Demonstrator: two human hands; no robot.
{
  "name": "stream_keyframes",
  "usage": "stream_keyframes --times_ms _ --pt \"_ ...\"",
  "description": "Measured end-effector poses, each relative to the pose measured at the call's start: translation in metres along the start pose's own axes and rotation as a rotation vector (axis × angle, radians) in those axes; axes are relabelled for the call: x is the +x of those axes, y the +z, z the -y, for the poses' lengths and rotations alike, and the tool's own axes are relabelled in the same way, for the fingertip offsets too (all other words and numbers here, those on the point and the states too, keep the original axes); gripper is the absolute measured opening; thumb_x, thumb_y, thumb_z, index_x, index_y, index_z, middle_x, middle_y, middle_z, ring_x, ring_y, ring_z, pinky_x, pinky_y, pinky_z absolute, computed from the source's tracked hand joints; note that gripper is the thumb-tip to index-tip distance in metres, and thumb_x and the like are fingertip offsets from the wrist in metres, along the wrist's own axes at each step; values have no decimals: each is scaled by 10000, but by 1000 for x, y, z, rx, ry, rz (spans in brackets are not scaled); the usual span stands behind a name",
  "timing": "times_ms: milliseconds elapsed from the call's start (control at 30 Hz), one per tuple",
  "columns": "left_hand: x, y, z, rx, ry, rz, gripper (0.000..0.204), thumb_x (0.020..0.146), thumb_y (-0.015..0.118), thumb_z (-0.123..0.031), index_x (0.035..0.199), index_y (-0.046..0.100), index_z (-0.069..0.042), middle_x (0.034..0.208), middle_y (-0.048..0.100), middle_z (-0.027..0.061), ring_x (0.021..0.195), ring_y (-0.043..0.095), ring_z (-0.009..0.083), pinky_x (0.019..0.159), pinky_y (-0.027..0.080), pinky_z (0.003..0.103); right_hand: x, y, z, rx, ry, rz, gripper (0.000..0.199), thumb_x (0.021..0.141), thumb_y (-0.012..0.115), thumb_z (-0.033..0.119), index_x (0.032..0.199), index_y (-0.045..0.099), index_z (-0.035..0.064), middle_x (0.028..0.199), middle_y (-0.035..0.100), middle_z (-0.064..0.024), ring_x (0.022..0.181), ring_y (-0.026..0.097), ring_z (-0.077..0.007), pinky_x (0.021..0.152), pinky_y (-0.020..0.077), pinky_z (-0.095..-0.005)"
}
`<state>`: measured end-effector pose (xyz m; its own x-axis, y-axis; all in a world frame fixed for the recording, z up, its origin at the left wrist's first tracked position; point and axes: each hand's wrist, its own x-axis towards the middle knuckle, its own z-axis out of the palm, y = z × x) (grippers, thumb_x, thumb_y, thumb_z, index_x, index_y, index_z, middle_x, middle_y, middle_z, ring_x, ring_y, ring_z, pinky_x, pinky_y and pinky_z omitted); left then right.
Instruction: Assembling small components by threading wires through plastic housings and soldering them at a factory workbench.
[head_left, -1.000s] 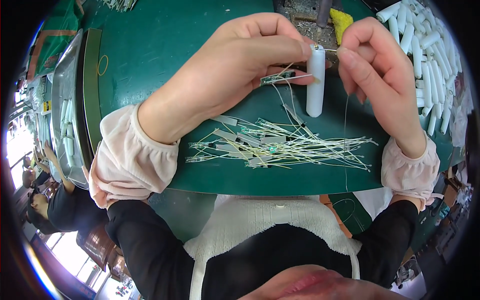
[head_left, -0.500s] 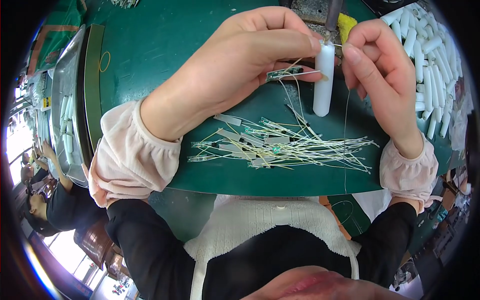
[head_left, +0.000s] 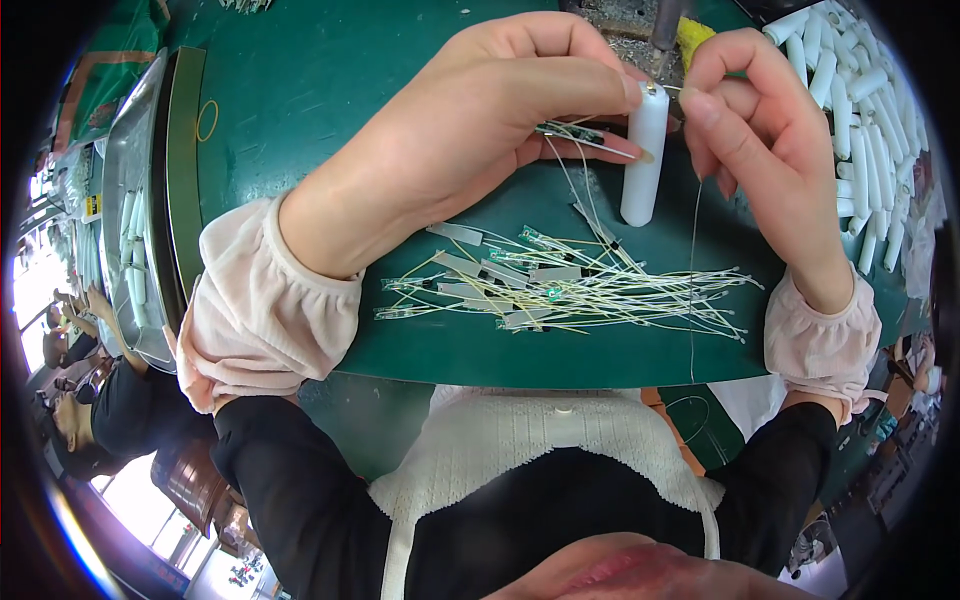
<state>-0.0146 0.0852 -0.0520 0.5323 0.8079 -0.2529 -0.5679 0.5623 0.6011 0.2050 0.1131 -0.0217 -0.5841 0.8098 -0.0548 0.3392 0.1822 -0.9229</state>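
Observation:
My left hand point(head_left: 480, 120) is closed, its thumb and fingers gripping a white cylindrical battery cell point(head_left: 643, 170) near its upper end. A small green circuit board point(head_left: 572, 132) with thin wires is also tucked against those fingers, and one white wire reaches the cell's side. My right hand point(head_left: 760, 140) pinches a fine solder wire point(head_left: 694, 270), whose short end points at the top of the cell and whose length hangs down. Just above that top is a soldering iron point(head_left: 668, 25); whether its tip touches the cell I cannot tell.
On the green table point(head_left: 300, 110) lies a pile of wired circuit boards point(head_left: 560, 290). Many white cells point(head_left: 870, 130) are heaped at right. A yellow sponge point(head_left: 692, 38) sits behind the iron. At left stand a tray point(head_left: 140, 220) with cells and a rubber band point(head_left: 207, 120); people work beyond.
The cell has shifted slightly up and its lower end a little left. The board in my left hand has moved up, partly behind the fingers. My right hand has barely moved.

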Motion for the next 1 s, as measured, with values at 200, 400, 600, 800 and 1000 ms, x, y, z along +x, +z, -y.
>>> stream_keyframes --times_ms 200,400,600,800,1000 --pt "0 -1 -2 11 27 -3 48 925 549 -42 946 559 0 1044 610 108 908 626 166 826 521 282 2 1 3 22 3 18 100 968 487 150 1011 473 61 662 519 36 560 436 -2 462 291 -144" --pt "1 3 -4 -52 61 15 43 926 536 -33 942 552 3 1047 608 110 906 619 163 837 515 286 2 5 5 -42 -41 -26 97 971 482 149 1008 483 59 662 520 37 559 432 2 462 286 -140" --pt "1 6 -3 -2 73 -14 43 925 536 -28 943 554 7 1051 604 111 906 616 158 838 509 287 -1 3 6 -46 -92 -54 91 963 501 131 1005 481 53 669 518 42 565 433 4 472 287 -134" --pt "0 9 -5 5 62 -43 48 924 541 -28 950 555 10 1071 595 111 906 613 159 832 506 278 1 7 1 33 -106 -93 135 904 581 25 978 471 51 700 508 58 594 428 10 524 298 -132" --pt "-2 10 -2 -8 48 -38 56 928 543 -43 959 546 2 1098 582 111 923 603 162 855 509 293 0 6 3 -26 -80 -49 152 892 601 16 944 462 51 704 501 68 612 416 21 536 293 -133"
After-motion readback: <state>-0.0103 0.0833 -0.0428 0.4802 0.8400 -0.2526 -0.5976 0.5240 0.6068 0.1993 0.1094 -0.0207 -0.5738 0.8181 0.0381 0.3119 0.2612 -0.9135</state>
